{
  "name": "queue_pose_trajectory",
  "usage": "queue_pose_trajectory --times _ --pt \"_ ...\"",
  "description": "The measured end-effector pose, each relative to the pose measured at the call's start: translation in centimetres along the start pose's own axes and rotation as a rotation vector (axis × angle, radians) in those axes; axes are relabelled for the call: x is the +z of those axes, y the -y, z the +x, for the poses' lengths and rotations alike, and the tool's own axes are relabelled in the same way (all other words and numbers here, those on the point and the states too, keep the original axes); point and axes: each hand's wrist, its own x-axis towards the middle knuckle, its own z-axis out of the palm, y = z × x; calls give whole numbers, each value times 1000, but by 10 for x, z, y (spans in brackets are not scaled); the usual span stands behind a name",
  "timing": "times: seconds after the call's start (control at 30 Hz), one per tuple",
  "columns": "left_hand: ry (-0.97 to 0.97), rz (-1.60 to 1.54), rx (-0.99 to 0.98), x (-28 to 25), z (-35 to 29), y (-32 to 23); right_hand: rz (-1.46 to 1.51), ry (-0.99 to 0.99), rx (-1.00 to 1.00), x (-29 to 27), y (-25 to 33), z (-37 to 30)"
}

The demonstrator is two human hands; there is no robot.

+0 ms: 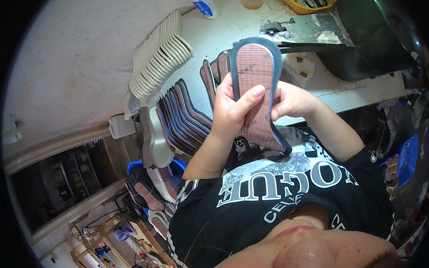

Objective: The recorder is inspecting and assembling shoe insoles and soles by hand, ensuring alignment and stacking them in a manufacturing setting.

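Held up in front of my chest is a shoe insole (257,69) with a reddish-brown woven face and a dark blue-grey edge, its wide end pointing away from me. My left hand (234,106) grips its left side, the thumb lying across the face and the fingers behind. On the other side, my right hand (293,102) is closed on the right edge, with some fingers hidden behind the piece. Left of my left forearm stands a leaning row of similar dark-edged insoles (182,118). A few more insoles (209,77) lie just behind my left hand.
Cream-coloured shaped pieces (163,56) are stacked along the wall. At the back are a white bottle (203,5), a yellow basket (306,4) and a green machine (369,40) with a flat arm over the white table (218,35). A blue tub (178,165) of soles stands lower left.
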Motion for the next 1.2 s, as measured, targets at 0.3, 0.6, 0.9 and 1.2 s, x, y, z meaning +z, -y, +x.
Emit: queue_pose_trajectory --times 0.3,0.6,0.9,1.2 --pt "-280 223 349 2 13 18 -737 -278 44 12 54 1" --pt "-264 528 170 -30 92 -8 -274 -252 -41 14 29 -17" --pt "-244 768 160 -40 133 18 -49 -515 -94 10 22 -28" --pt "-261 837 20 -44 150 11 129 -564 -30 28 19 -17"
